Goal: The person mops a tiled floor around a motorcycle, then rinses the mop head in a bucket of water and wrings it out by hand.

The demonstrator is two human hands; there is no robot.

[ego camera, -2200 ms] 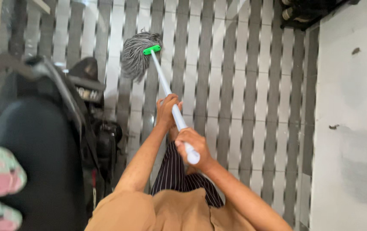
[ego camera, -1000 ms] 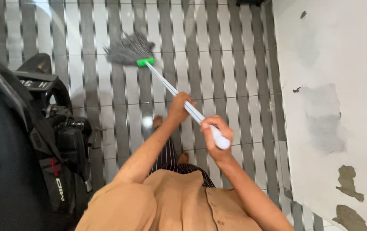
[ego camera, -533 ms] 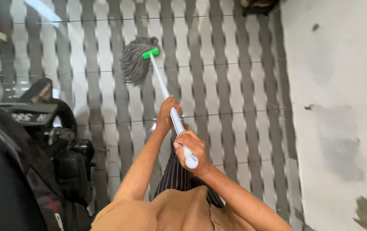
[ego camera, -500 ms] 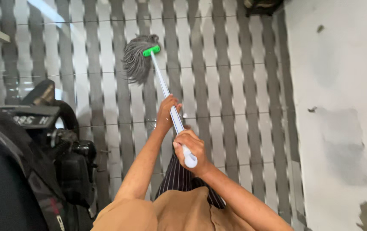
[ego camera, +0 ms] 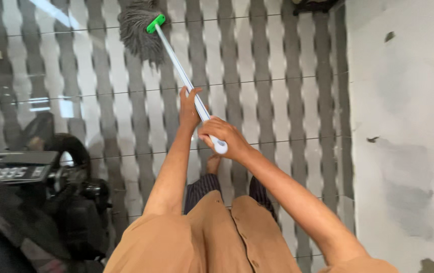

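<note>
The person stands on a glossy tiled floor (ego camera: 277,60) patterned with wavy grey and white stripes, and both arms stretch out toward the far side of the scene. The right hand (ego camera: 222,134) is curled shut around the near end of a long white mop handle (ego camera: 184,76), with the rounded end cap poking out just below the fist. The left hand (ego camera: 189,108) sits farther along the same handle, its fingers wrapped round the pole and the thumb lying along it. The two hands are close together on the pole, the left one beyond the right.

The handle slants away to the far left, where a bright green plastic clamp (ego camera: 155,23) joins it to a shaggy grey string mop head (ego camera: 136,33). The mop head rests on the floor near the far edge of the view, its strands trailing to the left and near side of the clamp.

At near left stands a dark, blurred motorcycle (ego camera: 40,202). Along the right runs a pale grey wall (ego camera: 404,126) with darker patches and chipped spots. The person wears a tan button-front shirt (ego camera: 212,237) over dark pin-striped trousers (ego camera: 202,184).
</note>
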